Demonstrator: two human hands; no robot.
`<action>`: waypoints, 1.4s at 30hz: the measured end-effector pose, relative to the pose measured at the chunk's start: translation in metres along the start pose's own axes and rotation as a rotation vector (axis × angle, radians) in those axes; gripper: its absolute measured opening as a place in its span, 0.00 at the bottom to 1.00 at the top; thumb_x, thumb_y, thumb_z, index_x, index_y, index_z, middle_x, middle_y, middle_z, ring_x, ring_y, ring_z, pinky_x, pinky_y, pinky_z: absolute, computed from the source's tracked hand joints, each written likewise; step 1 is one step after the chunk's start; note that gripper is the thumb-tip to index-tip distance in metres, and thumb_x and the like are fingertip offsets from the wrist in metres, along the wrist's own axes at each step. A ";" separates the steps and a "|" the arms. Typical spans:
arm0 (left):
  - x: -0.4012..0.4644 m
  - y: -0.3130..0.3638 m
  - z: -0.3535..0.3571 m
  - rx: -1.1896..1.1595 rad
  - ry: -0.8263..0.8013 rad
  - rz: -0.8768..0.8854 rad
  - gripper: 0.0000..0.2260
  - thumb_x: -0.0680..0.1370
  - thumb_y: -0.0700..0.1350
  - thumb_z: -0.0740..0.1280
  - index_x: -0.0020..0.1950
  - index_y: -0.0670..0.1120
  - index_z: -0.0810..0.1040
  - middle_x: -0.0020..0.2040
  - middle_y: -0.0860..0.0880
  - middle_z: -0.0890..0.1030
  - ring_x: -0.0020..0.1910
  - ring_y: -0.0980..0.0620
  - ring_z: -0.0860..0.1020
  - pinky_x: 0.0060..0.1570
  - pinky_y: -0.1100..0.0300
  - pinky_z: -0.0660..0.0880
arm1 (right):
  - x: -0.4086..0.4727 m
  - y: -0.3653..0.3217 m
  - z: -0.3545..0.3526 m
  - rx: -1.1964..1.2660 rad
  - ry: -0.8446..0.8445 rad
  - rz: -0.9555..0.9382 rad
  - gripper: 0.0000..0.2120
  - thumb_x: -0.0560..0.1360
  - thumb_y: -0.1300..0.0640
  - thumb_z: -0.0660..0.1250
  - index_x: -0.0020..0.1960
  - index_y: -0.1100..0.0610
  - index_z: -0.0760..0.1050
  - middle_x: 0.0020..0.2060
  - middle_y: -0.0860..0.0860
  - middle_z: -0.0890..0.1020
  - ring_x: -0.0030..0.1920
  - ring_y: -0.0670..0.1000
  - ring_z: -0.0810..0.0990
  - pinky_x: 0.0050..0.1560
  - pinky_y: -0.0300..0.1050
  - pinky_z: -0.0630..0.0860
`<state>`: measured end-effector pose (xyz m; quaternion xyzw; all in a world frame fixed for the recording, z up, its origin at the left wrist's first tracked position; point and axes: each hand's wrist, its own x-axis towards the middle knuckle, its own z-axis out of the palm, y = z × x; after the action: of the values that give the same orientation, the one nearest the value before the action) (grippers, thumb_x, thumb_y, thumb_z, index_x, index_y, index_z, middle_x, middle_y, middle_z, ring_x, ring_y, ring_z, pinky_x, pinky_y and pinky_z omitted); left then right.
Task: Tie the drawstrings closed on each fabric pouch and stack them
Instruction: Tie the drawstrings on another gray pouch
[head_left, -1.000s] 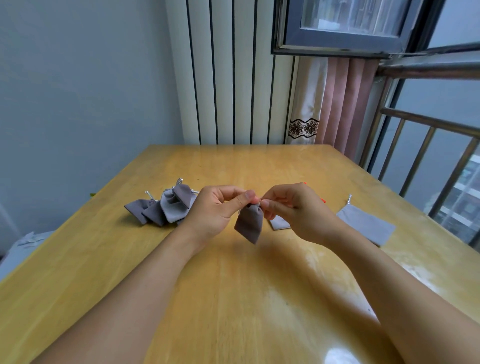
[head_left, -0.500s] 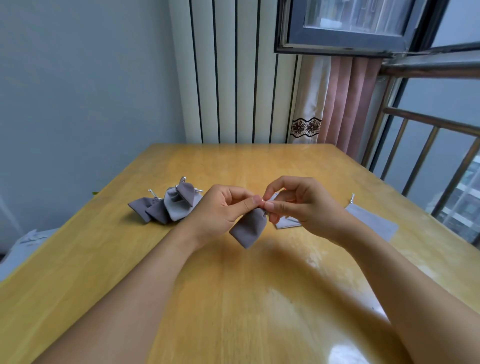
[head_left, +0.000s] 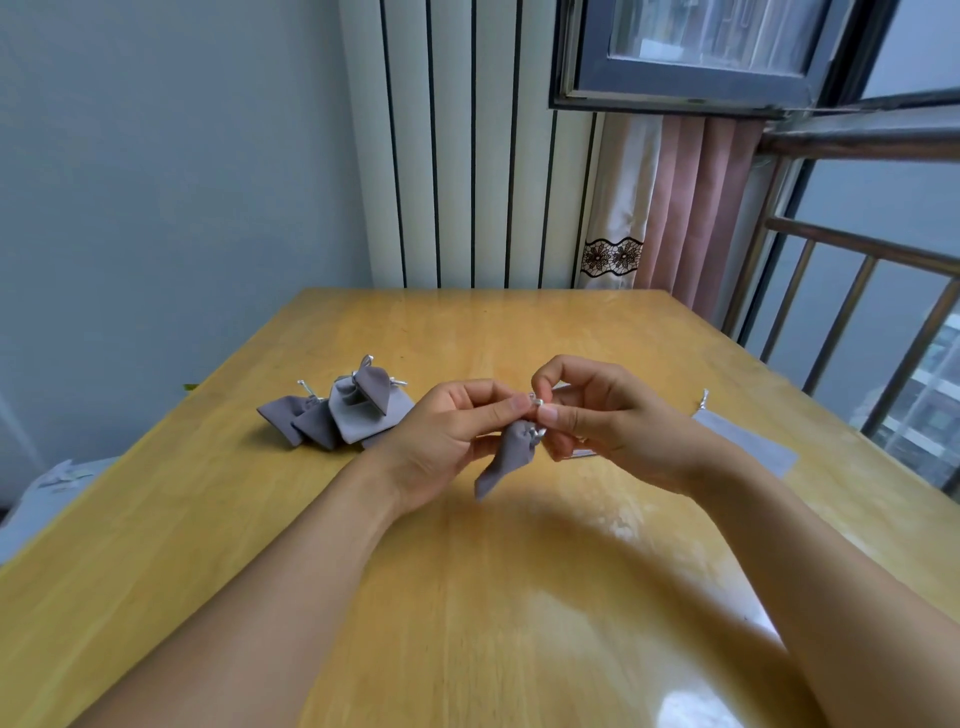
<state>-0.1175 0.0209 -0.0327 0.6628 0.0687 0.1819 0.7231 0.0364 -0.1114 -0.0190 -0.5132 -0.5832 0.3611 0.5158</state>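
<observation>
Pouch (head_left: 511, 454) hangs between our hands, left hand (head_left: 441, 441) and right hand (head_left: 608, 421) both pinching its drawstring (head_left: 536, 401) above the worktop (head_left: 467, 597).

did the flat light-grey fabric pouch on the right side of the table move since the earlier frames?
No. The flat light-grey fabric pouch lies in the same spot near the wooden table's right edge; only the camera view shifted slightly.
</observation>
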 end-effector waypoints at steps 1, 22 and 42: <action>0.000 -0.001 0.002 -0.089 -0.007 -0.013 0.07 0.76 0.44 0.69 0.47 0.40 0.80 0.44 0.40 0.81 0.44 0.46 0.80 0.50 0.56 0.75 | 0.000 -0.001 0.001 0.037 0.014 -0.012 0.08 0.77 0.57 0.68 0.50 0.61 0.72 0.32 0.57 0.73 0.34 0.54 0.72 0.41 0.46 0.72; 0.003 0.008 0.001 -0.168 0.261 0.111 0.12 0.67 0.40 0.73 0.50 0.43 0.80 0.39 0.47 0.85 0.38 0.54 0.82 0.42 0.64 0.79 | -0.008 -0.020 -0.010 -0.574 0.316 -0.048 0.06 0.73 0.66 0.73 0.50 0.63 0.84 0.39 0.57 0.87 0.39 0.48 0.86 0.45 0.41 0.81; -0.002 0.007 0.010 0.223 0.134 0.191 0.14 0.70 0.33 0.74 0.53 0.42 0.77 0.40 0.44 0.86 0.41 0.49 0.85 0.45 0.59 0.80 | -0.001 -0.011 0.005 -0.084 0.324 0.015 0.08 0.66 0.60 0.76 0.43 0.64 0.83 0.36 0.58 0.85 0.36 0.49 0.82 0.39 0.41 0.77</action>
<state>-0.1173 0.0117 -0.0246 0.7289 0.0733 0.2851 0.6180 0.0288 -0.1138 -0.0098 -0.5900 -0.5033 0.2528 0.5784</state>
